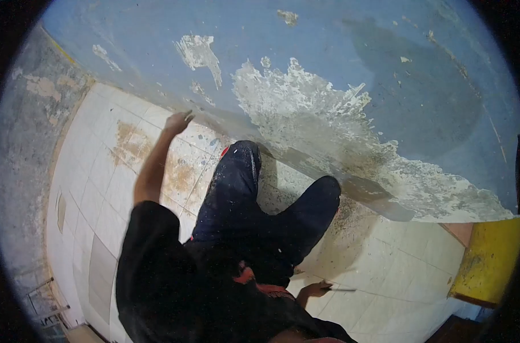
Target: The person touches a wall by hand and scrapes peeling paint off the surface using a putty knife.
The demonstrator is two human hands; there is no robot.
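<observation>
My left hand (178, 122) is closed near the foot of the blue wall (305, 40), above the tiled floor; whatever its fingers hold is too small to make out. Low on the right, my right hand (316, 289) is wrapped round the handle end of a thin flat tool (343, 290), whose pale blade points right over the tiles. A large patch of bare plaster (323, 114) with ragged paint edges spreads across the lower wall in front of my bent knees.
White floor tiles (100, 166) carry brown dust and paint flakes. A yellow block (488, 260) stands at the right by the wall's end. A grey wall (31, 131) runs along the left, with a metal frame (49, 313) at its lower end.
</observation>
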